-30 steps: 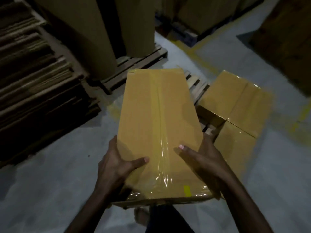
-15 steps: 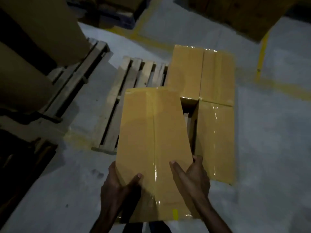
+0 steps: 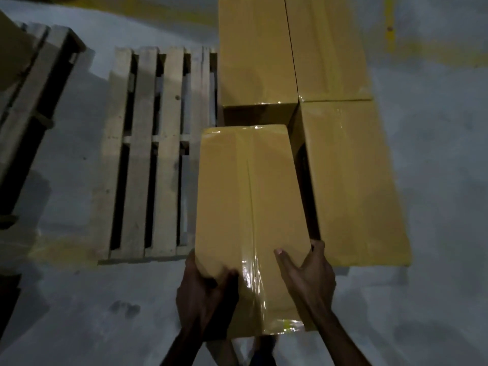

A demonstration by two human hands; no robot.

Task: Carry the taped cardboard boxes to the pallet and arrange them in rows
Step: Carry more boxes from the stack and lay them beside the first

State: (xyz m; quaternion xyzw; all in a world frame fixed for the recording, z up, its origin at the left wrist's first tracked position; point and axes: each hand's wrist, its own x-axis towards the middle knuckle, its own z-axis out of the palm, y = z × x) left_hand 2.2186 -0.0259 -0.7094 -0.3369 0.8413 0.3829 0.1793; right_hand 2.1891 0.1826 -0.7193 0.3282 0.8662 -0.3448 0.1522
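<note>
I hold a long taped cardboard box (image 3: 248, 196) in front of me, over the near right part of the wooden pallet (image 3: 140, 154). My left hand (image 3: 203, 294) grips its near left corner, thumb on top. My right hand (image 3: 306, 276) grips its near right edge, thumb on the top face and fingers down the side. Three more taped boxes lie on the pallet's right part: two side by side at the back (image 3: 256, 48) (image 3: 330, 48) and one long box (image 3: 351, 180) to the right of the held one.
Bare pallet slats show to the left of the boxes. A second pallet (image 3: 34, 88) lies further left, with dark stacks at the left edge. Yellow floor lines (image 3: 389, 27) run behind the boxes on the grey concrete floor.
I have stepped closer and the view has tilted down. The held box has moved forward over the pallet, into the gap beside the long right box.
</note>
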